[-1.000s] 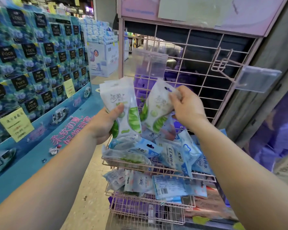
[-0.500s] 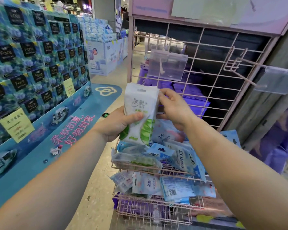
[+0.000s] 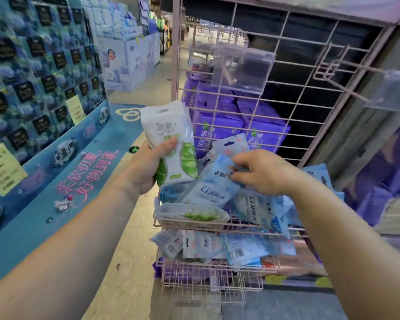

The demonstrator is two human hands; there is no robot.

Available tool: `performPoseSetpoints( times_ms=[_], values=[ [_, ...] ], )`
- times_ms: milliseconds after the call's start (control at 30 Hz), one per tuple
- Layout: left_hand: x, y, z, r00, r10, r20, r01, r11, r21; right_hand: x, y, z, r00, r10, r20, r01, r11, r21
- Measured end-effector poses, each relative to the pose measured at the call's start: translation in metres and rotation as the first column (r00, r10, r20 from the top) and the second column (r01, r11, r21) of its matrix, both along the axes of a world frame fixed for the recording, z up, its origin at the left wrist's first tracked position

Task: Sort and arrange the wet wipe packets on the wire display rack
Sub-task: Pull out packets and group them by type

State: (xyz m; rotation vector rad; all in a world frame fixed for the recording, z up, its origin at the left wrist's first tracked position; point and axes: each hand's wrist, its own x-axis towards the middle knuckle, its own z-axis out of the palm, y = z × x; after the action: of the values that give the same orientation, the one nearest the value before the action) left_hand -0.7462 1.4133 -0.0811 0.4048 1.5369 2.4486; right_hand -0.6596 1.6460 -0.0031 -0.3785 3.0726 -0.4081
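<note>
My left hand [image 3: 146, 168] grips a stack of white wet wipe packets with green leaves [image 3: 169, 139], held upright left of the pink wire display rack [image 3: 252, 116]. My right hand [image 3: 261, 172] reaches down into the rack's upper basket [image 3: 194, 224] and pinches the top of a light blue packet [image 3: 213, 183] lying on the pile. More blue packets [image 3: 259, 209] fill the basket, and one green-leaf packet [image 3: 194, 213] lies flat at its front. The lower basket [image 3: 208, 276] holds several pale blue packets [image 3: 240, 248].
Two wire hooks with clear price-tag holders [image 3: 243, 68] [image 3: 388, 91] stick out of the rack's grid at upper right. Purple packs [image 3: 219, 121] are stacked behind the grid. A blue tissue display [image 3: 39, 72] lines the left, with aisle floor [image 3: 129, 262] between.
My right hand let go of the green-leaf packets, now all in my left hand, and dropped into the upper basket onto a blue packet. The view moved closer to the rack.
</note>
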Motion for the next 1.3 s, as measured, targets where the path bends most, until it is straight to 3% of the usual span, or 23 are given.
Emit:
performPoseSetpoints(
  times_ms=[100,233,267,333,400,467,533,567,700,767,800,833,867,900,1067,1133,1200,1300],
  values=[
    [-0.001,-0.005,-0.002,1.0,-0.014,-0.008,0.014,1.0,-0.012,0.0,0.024,0.012,0.988,-0.05,-0.148,0.047,0.999,-0.023],
    [0.001,-0.003,-0.005,0.999,-0.035,0.005,0.035,0.999,-0.015,0.0,0.031,0.009,0.974,-0.226,0.026,0.209,0.934,0.29],
    [0.001,-0.001,-0.005,0.999,-0.036,0.006,0.036,0.999,-0.016,0.002,0.025,0.004,0.952,-0.303,-0.041,0.296,0.88,0.372],
    [0.003,0.002,-0.005,1.0,-0.03,0.01,0.03,0.999,-0.022,0.01,0.007,-0.015,0.873,-0.31,-0.376,0.456,0.793,0.404],
    [0.003,0.003,-0.005,1.0,-0.019,0.013,0.02,0.999,-0.031,0.016,-0.02,-0.035,0.827,-0.121,-0.549,0.323,0.901,0.288],
    [0.002,0.002,-0.004,1.0,-0.029,0.004,0.029,0.999,-0.037,0.021,-0.045,-0.05,0.91,0.053,-0.41,0.023,0.984,0.178],
    [0.002,-0.001,-0.004,0.999,-0.033,-0.002,0.033,0.999,-0.036,0.022,-0.06,-0.064,0.989,0.121,-0.082,-0.107,0.982,0.156],
    [0.003,-0.002,-0.004,1.0,-0.026,-0.002,0.026,0.999,-0.03,0.021,-0.062,-0.069,0.99,0.139,-0.006,-0.136,0.974,0.181],
    [0.005,-0.008,-0.005,0.998,0.022,0.054,-0.022,1.0,-0.005,0.023,-0.04,-0.056,0.985,0.167,-0.044,-0.168,0.986,-0.011],
    [0.007,-0.008,-0.004,0.998,0.032,0.055,-0.031,0.999,-0.016,0.023,-0.015,-0.038,0.988,0.151,-0.043,-0.156,0.97,-0.188],
    [0.008,-0.006,-0.004,0.999,0.025,0.035,-0.024,0.999,-0.034,0.024,-0.007,-0.03,0.99,0.14,-0.023,-0.139,0.928,-0.345],
    [0.009,-0.003,-0.004,1.0,0.011,0.009,-0.011,0.998,-0.058,0.025,-0.004,-0.024,0.991,0.136,0.013,-0.106,0.827,-0.552],
    [0.011,0.001,-0.004,1.0,0.001,-0.011,-0.002,0.997,-0.079,0.024,-0.005,-0.025,0.99,0.129,0.061,-0.04,0.66,-0.75],
    [0.013,0.006,-0.003,1.0,-0.005,-0.017,0.004,0.996,-0.091,0.02,-0.009,-0.031,0.991,0.091,0.103,0.041,0.521,-0.853],
    [0.026,0.028,0.006,0.999,-0.041,0.01,0.043,0.98,-0.195,-0.001,-0.048,-0.061,0.949,-0.252,0.189,0.269,0.338,-0.902],
    [0.031,0.031,0.006,0.996,-0.087,0.028,0.09,0.983,-0.162,-0.004,-0.054,-0.064,0.941,-0.288,0.181,0.284,0.374,-0.883],
    [0.036,0.03,0.005,0.988,-0.137,0.075,0.145,0.983,-0.113,-0.005,-0.056,-0.066,0.966,-0.174,0.193,0.245,0.368,-0.897],
    [0.041,0.024,0.006,0.968,-0.235,0.089,0.247,0.956,-0.158,-0.005,-0.057,-0.064,0.966,0.05,0.254,0.233,0.255,-0.938]
  ],
)
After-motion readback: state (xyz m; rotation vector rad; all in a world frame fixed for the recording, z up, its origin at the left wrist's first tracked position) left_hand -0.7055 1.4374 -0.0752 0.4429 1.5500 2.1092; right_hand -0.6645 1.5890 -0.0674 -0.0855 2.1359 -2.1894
